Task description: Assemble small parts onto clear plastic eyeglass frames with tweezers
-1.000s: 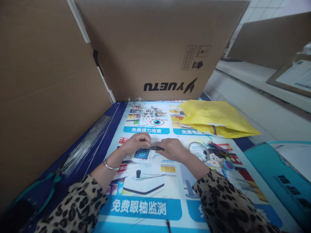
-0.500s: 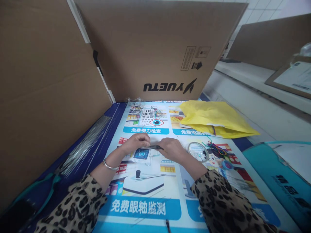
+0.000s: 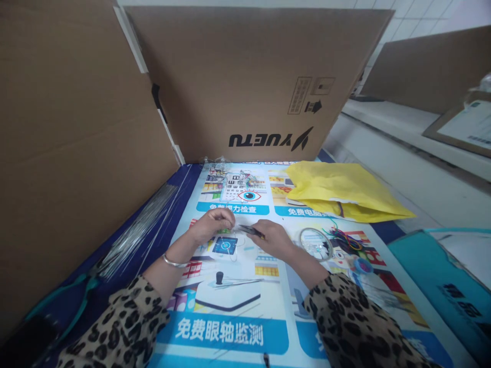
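In my right hand (image 3: pixel 271 238) is a pair of small dark-handled pliers (image 3: pixel 251 231), their metal jaws pointing left. My left hand (image 3: pixel 213 225) pinches a thin piece of wire (image 3: pixel 235 243), whose loop hangs over the printed sheet. The plier tips are close to my left fingertips; whether they touch the wire I cannot tell. Right of my right hand lies a hoop-shaped ring (image 3: pixel 315 244) with clear beads or bits inside. Colored cords (image 3: pixel 347 239) lie tangled beside it.
A bundle of straight wires (image 3: pixel 140 227) and larger teal-handled pliers (image 3: pixel 82 291) lie at left. Tangled wire pieces (image 3: pixel 238 181) lie at the back. A yellow bag (image 3: pixel 345 189) and a teal box (image 3: pixel 433 286) are at right. Cardboard (image 3: pixel 245 76) stands behind.
The pliers in my right hand have drawn slightly away from my left fingertips and turned, so their jaws show more. My left hand still pinches the wire. The view has shifted slightly.
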The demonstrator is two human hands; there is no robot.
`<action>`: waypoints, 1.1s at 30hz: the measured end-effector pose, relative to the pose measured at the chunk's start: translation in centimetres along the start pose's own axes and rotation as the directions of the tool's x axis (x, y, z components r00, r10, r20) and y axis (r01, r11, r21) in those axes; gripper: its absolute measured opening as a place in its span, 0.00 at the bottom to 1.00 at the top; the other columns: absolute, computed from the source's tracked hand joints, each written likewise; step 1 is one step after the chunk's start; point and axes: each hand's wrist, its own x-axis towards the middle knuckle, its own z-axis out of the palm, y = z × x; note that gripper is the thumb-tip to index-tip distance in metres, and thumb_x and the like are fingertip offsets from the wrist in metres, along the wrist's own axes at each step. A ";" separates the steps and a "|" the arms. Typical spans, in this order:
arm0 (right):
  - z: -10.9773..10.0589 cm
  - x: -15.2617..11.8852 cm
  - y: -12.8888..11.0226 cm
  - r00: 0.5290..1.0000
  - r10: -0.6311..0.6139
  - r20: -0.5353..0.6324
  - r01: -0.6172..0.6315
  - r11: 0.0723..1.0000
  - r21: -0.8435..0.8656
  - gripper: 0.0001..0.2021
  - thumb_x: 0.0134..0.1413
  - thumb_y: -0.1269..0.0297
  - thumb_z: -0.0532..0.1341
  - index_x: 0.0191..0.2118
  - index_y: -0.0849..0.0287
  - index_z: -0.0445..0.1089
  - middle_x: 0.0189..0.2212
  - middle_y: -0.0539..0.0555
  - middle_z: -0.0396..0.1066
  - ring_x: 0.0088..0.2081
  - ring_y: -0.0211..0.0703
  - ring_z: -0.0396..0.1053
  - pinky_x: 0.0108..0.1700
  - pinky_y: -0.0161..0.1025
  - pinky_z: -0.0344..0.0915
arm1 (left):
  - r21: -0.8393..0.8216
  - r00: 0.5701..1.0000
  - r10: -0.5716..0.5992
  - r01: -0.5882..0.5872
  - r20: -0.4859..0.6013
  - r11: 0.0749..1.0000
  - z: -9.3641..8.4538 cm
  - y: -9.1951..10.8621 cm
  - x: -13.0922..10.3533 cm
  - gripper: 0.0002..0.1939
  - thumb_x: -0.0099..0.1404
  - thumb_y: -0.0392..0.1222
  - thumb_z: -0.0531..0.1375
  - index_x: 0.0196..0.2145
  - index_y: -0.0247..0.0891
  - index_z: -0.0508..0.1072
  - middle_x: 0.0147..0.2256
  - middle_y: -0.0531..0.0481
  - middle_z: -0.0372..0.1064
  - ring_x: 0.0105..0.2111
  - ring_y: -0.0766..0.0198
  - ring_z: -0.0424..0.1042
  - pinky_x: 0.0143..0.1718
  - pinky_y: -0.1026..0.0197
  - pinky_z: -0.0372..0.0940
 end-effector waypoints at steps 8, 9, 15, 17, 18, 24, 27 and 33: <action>-0.4 0.1 0.6 0.998 0.059 0.009 -0.059 0.998 0.004 0.10 0.54 0.59 0.53 0.33 0.58 0.67 0.28 0.50 0.66 0.31 0.35 0.63 0.32 0.31 0.55 | 0.070 0.991 -0.085 0.093 -0.103 0.993 0.2 -0.1 0.0 0.09 0.53 0.41 0.61 0.26 0.33 0.66 0.22 0.55 0.61 0.22 0.73 0.58 0.25 0.68 0.54; -0.5 0.0 0.6 0.998 0.059 0.021 -0.058 0.998 -0.021 0.09 0.54 0.60 0.53 0.34 0.58 0.67 0.29 0.50 0.66 0.32 0.35 0.63 0.32 0.31 0.55 | 0.085 0.988 -0.091 0.102 -0.123 0.991 0.3 -0.1 0.0 0.09 0.53 0.41 0.61 0.26 0.33 0.66 0.22 0.56 0.61 0.21 0.73 0.58 0.24 0.68 0.54; -0.4 0.0 0.3 0.995 0.056 0.084 -0.040 0.983 -0.177 0.09 0.52 0.66 0.53 0.37 0.56 0.69 0.32 0.51 0.67 0.36 0.38 0.62 0.35 0.32 0.53 | 0.247 0.982 -0.090 0.130 -0.165 0.960 0.8 0.2 0.2 0.09 0.52 0.43 0.61 0.25 0.33 0.68 0.23 0.55 0.61 0.22 0.73 0.58 0.25 0.68 0.54; -0.4 0.0 0.3 0.994 0.045 0.096 -0.026 0.982 -0.186 0.09 0.52 0.65 0.53 0.38 0.56 0.69 0.32 0.51 0.67 0.36 0.38 0.62 0.35 0.33 0.53 | 0.276 0.984 -0.081 0.123 -0.159 0.953 0.8 0.1 0.3 0.09 0.53 0.43 0.61 0.25 0.33 0.68 0.24 0.54 0.62 0.23 0.72 0.59 0.26 0.68 0.55; -0.4 0.1 0.3 0.995 0.037 0.098 -0.018 0.982 -0.186 0.10 0.52 0.66 0.53 0.38 0.56 0.68 0.32 0.51 0.67 0.36 0.38 0.62 0.36 0.33 0.53 | 0.288 0.986 -0.075 0.117 -0.152 0.951 0.8 0.1 0.3 0.09 0.53 0.43 0.61 0.25 0.33 0.69 0.24 0.54 0.63 0.24 0.72 0.59 0.26 0.68 0.55; -0.7 0.1 0.6 0.992 -0.010 0.129 0.036 0.980 -0.196 0.10 0.51 0.67 0.53 0.39 0.56 0.69 0.31 0.52 0.67 0.37 0.39 0.62 0.37 0.33 0.54 | 0.333 0.995 -0.044 0.073 -0.094 0.940 0.9 0.0 0.2 0.07 0.54 0.41 0.60 0.26 0.33 0.70 0.25 0.53 0.64 0.27 0.71 0.62 0.30 0.67 0.57; -0.8 0.2 0.6 0.990 -0.039 0.135 0.063 0.981 -0.184 0.12 0.51 0.67 0.53 0.41 0.55 0.69 0.32 0.52 0.67 0.37 0.39 0.62 0.37 0.34 0.54 | 0.352 0.997 -0.040 0.060 -0.064 0.934 1.0 0.1 0.2 0.06 0.54 0.40 0.60 0.26 0.33 0.70 0.26 0.53 0.65 0.27 0.70 0.62 0.30 0.67 0.57; -1.0 0.3 0.3 0.982 -0.085 0.166 0.121 0.968 -0.220 0.11 0.50 0.68 0.54 0.39 0.54 0.69 0.29 0.51 0.67 0.35 0.39 0.61 0.36 0.34 0.52 | 0.373 0.999 -0.031 0.043 -0.037 0.927 1.2 0.2 0.1 0.05 0.54 0.39 0.60 0.25 0.34 0.70 0.26 0.52 0.64 0.28 0.69 0.63 0.32 0.66 0.58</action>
